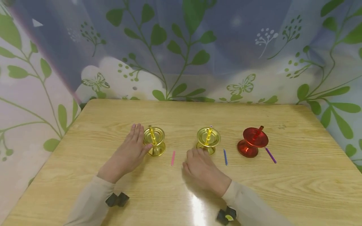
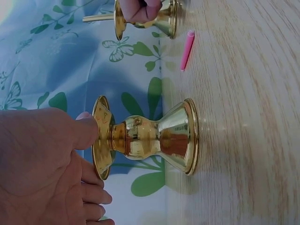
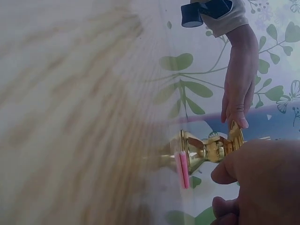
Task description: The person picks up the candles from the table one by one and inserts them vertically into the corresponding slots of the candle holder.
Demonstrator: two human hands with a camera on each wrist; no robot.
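Note:
Three goblet-shaped candle holders stand in a row. My left hand (image 1: pixel 129 153) is at the left gold holder (image 1: pixel 156 149), fingers straight along its left side. In the left wrist view its thumb (image 2: pixel 85 130) touches the dish rim. My right hand (image 1: pixel 204 168) is low in front of the middle gold holder (image 1: pixel 214 138), fingers loosely curled; no held thing shows, and its fingertips are partly hidden. A thin pink candle-like stick (image 1: pixel 173 158) lies between the gold holders. The red holder (image 1: pixel 249 149) stands at the right, apart from both hands.
A blue stick (image 1: pixel 225 157) lies right of the middle holder, and a purple stick (image 1: pixel 271 155) beside the red one. The wooden table (image 1: pixel 297 182) ends at a leaf-patterned curtain (image 1: pixel 226 62). Each holder has an upright rod in its dish.

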